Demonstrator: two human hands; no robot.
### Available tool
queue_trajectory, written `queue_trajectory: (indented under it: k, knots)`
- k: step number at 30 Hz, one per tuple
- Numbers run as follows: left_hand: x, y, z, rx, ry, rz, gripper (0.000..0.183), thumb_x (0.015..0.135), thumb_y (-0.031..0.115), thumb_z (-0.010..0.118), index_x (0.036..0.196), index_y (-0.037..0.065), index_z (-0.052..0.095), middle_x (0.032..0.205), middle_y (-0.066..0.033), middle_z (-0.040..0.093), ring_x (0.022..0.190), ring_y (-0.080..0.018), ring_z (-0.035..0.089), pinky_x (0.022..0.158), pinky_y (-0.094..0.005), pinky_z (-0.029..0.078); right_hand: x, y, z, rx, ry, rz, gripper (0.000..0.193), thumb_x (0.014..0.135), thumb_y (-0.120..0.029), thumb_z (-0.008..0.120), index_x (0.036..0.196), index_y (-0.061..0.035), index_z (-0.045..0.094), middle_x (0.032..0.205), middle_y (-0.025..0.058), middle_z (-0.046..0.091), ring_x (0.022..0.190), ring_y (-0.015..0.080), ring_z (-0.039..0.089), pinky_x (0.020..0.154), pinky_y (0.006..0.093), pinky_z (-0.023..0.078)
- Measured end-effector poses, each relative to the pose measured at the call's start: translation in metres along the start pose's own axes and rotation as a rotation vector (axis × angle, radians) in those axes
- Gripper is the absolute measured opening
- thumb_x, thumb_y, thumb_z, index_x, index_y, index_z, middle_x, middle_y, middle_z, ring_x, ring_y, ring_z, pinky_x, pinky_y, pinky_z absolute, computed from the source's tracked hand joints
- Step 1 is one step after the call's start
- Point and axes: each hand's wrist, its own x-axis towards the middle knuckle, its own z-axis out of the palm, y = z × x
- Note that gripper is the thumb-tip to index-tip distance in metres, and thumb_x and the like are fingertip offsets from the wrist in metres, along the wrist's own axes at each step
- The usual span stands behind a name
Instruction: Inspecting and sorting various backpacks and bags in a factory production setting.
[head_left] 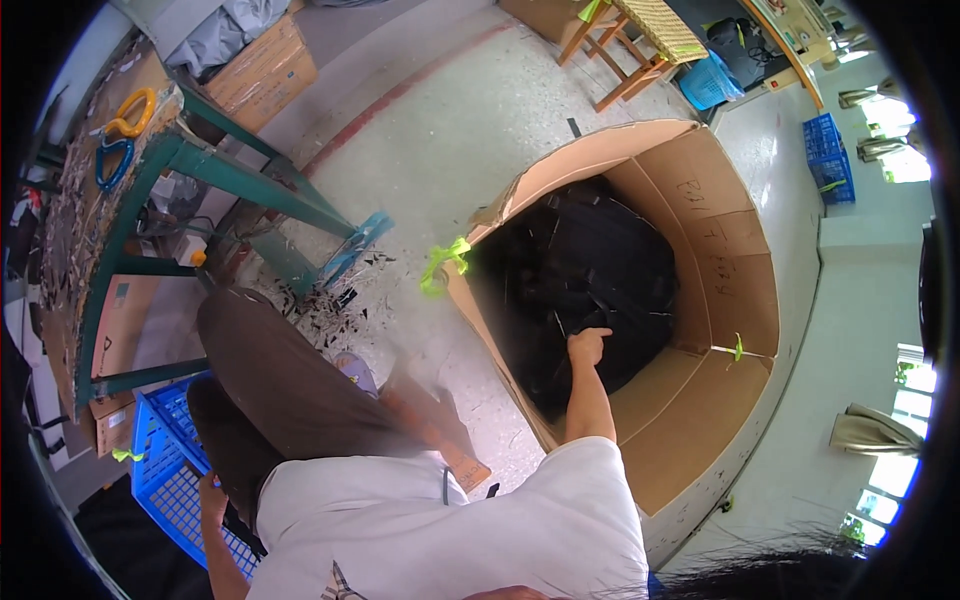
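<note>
My right arm reaches into a large open cardboard box (690, 220). Black, fabric-like pieces (610, 250) are heaped inside it. My right hand (588, 347) is at the near part of this dark heap, one digit sticking out to the right and the other fingers curled. What those fingers hold, if anything, is lost against the black. Low on the left, my left hand (212, 497) is closed at the rim of a blue plastic basket (178, 500) beside my leg. Part of that hand is hidden by the basket and my clothing.
A worn green-framed bench (225, 170) stands at left, with yellow-handled scissors (132, 112) and a blue-handled pair (113, 165) on top. Black scraps (340, 315) litter the floor by its leg. Beyond the box are a wooden stool (640, 45) and a blue bin (708, 82).
</note>
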Motion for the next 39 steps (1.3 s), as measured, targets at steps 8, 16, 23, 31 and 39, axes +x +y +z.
queue_trajectory:
  k: [8,16,23,31,39]
  knots:
    - [-0.029,0.120,0.001,0.413,0.398,0.470,0.020,0.075,0.000,0.053,0.095,-0.001,0.056,0.091,-0.0139,0.059,0.081,-0.0234,0.058,0.071,-0.0294,0.045,-0.044,0.010,-0.132,0.377,0.250,-0.491,0.011,0.070,-0.006,0.048,0.065,0.0029,0.052,0.060,0.0174,0.058,0.053,0.0270,0.060,0.048,0.0363,0.048]
    - [-0.152,0.368,0.164,0.225,-0.421,1.421,0.085,0.061,0.027,0.075,0.123,-0.008,0.029,0.121,-0.0229,0.037,0.114,-0.0333,0.037,0.098,-0.0400,0.028,-0.272,-0.045,-0.272,1.067,-0.004,-0.924,0.012,0.066,0.005,0.049,0.077,0.0048,0.053,0.061,0.0107,0.055,0.044,0.0166,0.052,0.042,0.0261,0.041]
    - [-0.154,0.371,0.149,-0.479,-0.776,0.937,0.052,0.069,0.019,0.065,0.113,0.000,0.043,0.101,-0.0096,0.050,0.097,-0.0168,0.048,0.086,-0.0291,0.036,-0.393,-0.078,-0.260,0.665,0.028,-1.539,0.039,0.065,-0.001,0.055,0.100,0.0101,0.044,0.071,0.0203,0.055,0.056,0.0327,0.057,0.050,0.0381,0.048]
    - [-0.144,0.321,0.100,-0.792,-0.565,0.967,0.064,0.064,0.012,0.067,0.116,-0.003,0.033,0.094,-0.0057,0.048,0.084,-0.0101,0.048,0.072,-0.0234,0.040,-0.451,-0.103,-0.201,0.591,0.150,-1.872,0.023,0.069,-0.004,0.055,0.089,0.0066,0.048,0.066,0.0142,0.052,0.048,0.0258,0.053,0.043,0.0323,0.047]
    - [-0.102,0.267,0.037,-0.760,-0.300,1.081,0.046,0.066,-0.002,0.066,0.108,0.003,0.049,0.084,-0.0061,0.059,0.073,-0.0117,0.056,0.068,-0.0248,0.044,-0.452,-0.133,-0.329,0.941,0.261,-2.136,0.018,0.074,-0.013,0.059,0.086,0.0017,0.059,0.079,0.0150,0.061,0.067,0.0290,0.061,0.057,0.0324,0.050]
